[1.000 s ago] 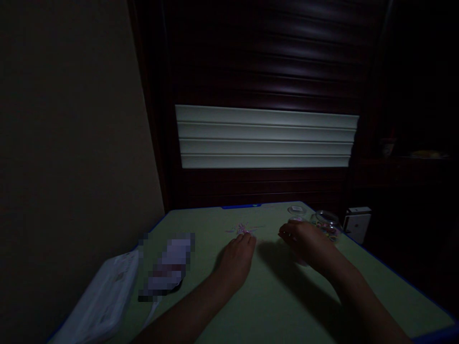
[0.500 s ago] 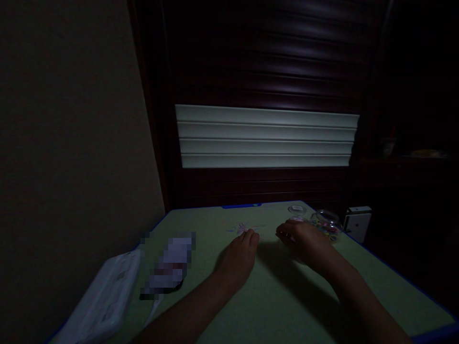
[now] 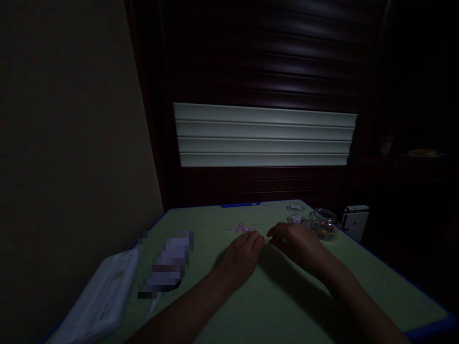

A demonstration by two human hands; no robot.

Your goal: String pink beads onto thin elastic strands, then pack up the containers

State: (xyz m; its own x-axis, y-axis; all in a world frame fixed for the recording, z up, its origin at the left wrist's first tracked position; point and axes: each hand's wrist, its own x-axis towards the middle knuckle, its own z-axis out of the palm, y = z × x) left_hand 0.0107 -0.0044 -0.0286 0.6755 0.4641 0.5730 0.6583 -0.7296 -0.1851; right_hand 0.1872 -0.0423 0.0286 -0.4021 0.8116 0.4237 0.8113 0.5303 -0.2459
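Observation:
My left hand (image 3: 244, 254) rests low over the green table, its fingers closed together beside a small pile of pink and purple strands (image 3: 244, 227). Just to its right, my right hand (image 3: 299, 243) is closed in a pinch, with the fingertips of both hands nearly meeting. A thin pale strand (image 3: 267, 239) shows in the gap between the fingertips; it is too small and dark to name surely. Beyond my right hand stands a clear open jar (image 3: 323, 223) of colourful small bands. A small clear dish (image 3: 296, 219) with pink bits sits beside it.
A round clear lid (image 3: 295, 208) lies at the table's far right. On the left are a phone-like blurred object (image 3: 168, 263) with a cable and a white case (image 3: 100, 296). The green table (image 3: 215, 315) has a blue edge. A slatted panel (image 3: 265, 136) stands behind it.
My right hand has moved left, closer to my left hand, and the small dish shows more fully. A thin pale strand now shows between the fingertips. My left hand has shifted slightly right.

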